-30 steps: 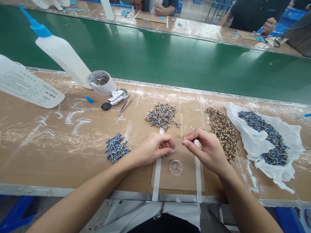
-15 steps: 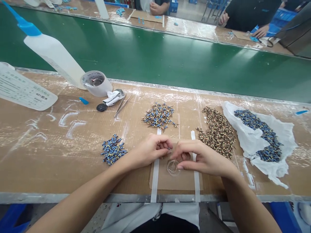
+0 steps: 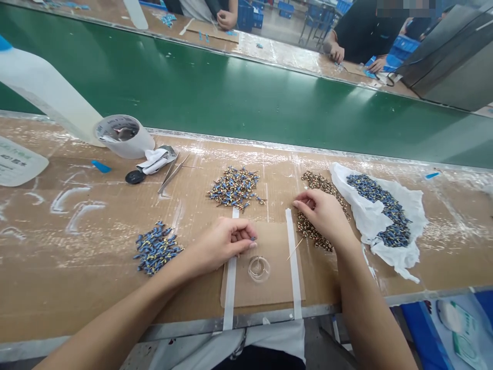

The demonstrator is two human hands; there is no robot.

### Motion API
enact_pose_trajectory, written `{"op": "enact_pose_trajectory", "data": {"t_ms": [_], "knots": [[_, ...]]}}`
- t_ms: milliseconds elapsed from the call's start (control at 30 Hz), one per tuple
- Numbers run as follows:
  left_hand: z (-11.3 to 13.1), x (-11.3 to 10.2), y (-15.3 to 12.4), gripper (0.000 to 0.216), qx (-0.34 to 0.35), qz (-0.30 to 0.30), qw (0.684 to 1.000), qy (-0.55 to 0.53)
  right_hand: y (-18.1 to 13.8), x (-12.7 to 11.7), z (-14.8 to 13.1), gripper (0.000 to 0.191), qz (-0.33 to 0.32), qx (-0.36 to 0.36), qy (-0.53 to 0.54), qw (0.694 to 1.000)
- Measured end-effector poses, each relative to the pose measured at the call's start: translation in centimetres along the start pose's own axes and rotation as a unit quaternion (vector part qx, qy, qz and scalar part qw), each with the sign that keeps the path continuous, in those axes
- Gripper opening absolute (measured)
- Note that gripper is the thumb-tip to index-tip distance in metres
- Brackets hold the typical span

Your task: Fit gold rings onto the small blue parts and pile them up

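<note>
My left hand [image 3: 233, 240] is closed over the upper left of a cardboard pad [image 3: 242, 293], pinching a small blue piece [image 3: 253, 238] between thumb and fingers. My right hand [image 3: 323, 213] reaches over the left side of a heap of small brown-and-cream ring-shaped parts [image 3: 318, 234]. Its thumb and forefinger are drawn together; whether anything is between them is too small to tell. On the pad sits a small clear round dish [image 3: 259, 269]. A thin wooden stick [image 3: 295, 248] lies by the right tape strip [image 3: 294, 272].
Blue-and-yellow pieces form a pile [image 3: 157, 249] at left; mixed pieces [image 3: 234, 187] lie behind the pad. White paper [image 3: 389, 218] holds more at right. Tweezers [image 3: 173, 173], a tape roll [image 3: 125, 136] and glue bottles [image 3: 50, 92] stand or lie left. Co-workers sit beyond the green belt [image 3: 215, 92].
My right hand has moved from above the dish to the brown heap on the right. The stick now shows on the table. My left hand keeps its pinch. The view has shifted right.
</note>
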State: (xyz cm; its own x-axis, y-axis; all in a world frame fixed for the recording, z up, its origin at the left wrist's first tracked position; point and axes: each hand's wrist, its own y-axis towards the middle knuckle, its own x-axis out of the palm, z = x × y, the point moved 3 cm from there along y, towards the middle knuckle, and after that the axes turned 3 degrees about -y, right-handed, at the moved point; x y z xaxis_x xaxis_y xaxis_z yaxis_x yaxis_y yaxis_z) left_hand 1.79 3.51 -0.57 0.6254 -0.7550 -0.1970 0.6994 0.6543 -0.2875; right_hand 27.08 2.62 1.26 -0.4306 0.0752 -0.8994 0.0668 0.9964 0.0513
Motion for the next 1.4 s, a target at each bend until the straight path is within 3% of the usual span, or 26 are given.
{"op": "enact_pose_trajectory", "data": {"t_ms": [233, 600, 800, 967, 1067, 1200, 1300, 1400], "knots": [[-0.1, 0.0, -0.1, 0.015, 0.006, -0.005, 1.000, 0.002, 0.0, 1.5, -1.5, 0.008, 0.004, -0.045, -0.051, 0.998], [-0.1, 0.0, -0.2, 0.013, 0.013, 0.001, 1.000, 0.007, -0.3, 2.8, -3.2, 0.007, -0.030, -0.147, 0.061, 0.987], [0.2, 0.0, -0.2, 0.012, 0.014, -0.002, 1.000, 0.013, -0.4, 3.4, -4.0, 0.018, -0.035, -0.154, 0.102, 0.982], [0.3, 0.0, -0.2, 0.012, 0.011, -0.001, 1.000, 0.009, -0.6, 3.9, -4.0, 0.036, -0.092, -0.110, 0.219, 0.965], [0.4, 0.0, -0.2, 0.012, 0.004, 0.011, 1.000, 0.000, -0.7, 3.9, -3.9, 0.029, -0.108, -0.085, 0.236, 0.962], [0.3, 0.0, -0.2, 0.015, -0.006, 0.026, 1.000, -0.016, -0.6, 3.8, -4.1, 0.009, -0.089, -0.081, 0.185, 0.975], [0.0, 0.1, -0.2, 0.017, -0.009, 0.030, 0.999, -0.031, -0.7, 3.6, -4.3, 0.007, -0.074, -0.092, 0.163, 0.980], [0.0, 0.0, -0.1, 0.017, -0.001, 0.049, 0.998, -0.039, -1.0, 3.3, -4.7, 0.008, -0.087, -0.074, 0.249, 0.962]]}}
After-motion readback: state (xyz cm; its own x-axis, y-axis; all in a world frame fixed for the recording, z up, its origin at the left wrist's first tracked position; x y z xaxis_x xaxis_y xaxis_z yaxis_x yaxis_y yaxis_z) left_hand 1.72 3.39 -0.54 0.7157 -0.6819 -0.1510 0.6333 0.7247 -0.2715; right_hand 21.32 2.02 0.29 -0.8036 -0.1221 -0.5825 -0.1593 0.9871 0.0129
